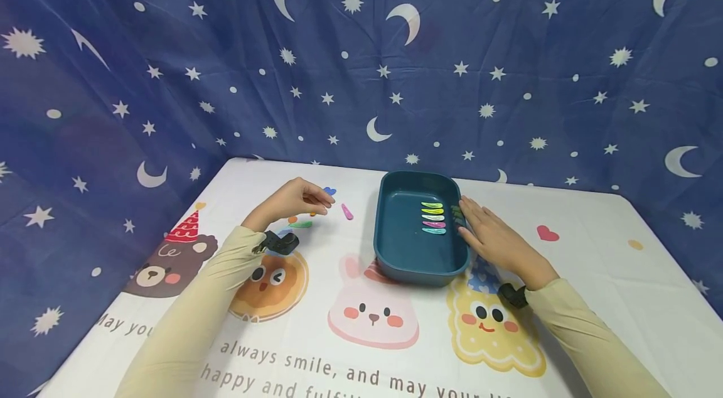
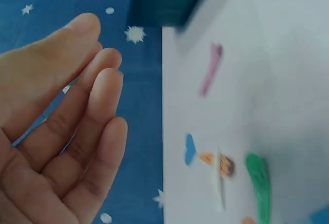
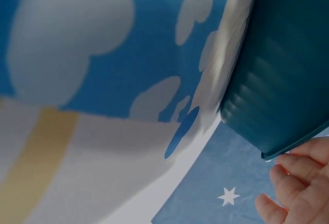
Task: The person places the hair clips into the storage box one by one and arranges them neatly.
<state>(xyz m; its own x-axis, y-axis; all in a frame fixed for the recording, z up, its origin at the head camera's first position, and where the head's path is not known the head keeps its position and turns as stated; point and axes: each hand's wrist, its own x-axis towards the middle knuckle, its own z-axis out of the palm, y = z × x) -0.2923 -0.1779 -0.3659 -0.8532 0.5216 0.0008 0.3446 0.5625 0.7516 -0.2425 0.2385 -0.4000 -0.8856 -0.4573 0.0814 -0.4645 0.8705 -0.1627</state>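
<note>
My left hand (image 1: 302,200) hovers over the left part of the table, fingers loosely bent, thumb apart, holding nothing. Just right of its fingertips lies a pink snap hair clip (image 1: 347,211). A green hair clip (image 1: 303,224) lies below that hand, and the left wrist view adds a slim whitish clip (image 2: 218,185) beside it. A dark teal bin (image 1: 395,260) stands at the table's middle. Inside, several hair clips form a column: lime, yellow (image 1: 432,211), white, pink and light blue (image 1: 433,231). My right hand (image 1: 499,238) rests with extended fingers against the bin's right rim.
A white tablecloth (image 1: 599,272) printed with cartoon faces and lettering covers the table. Behind and to the left hangs a blue curtain (image 1: 339,122) with moons and stars, close to the table's far edge. Both wrists carry black bands (image 1: 280,243).
</note>
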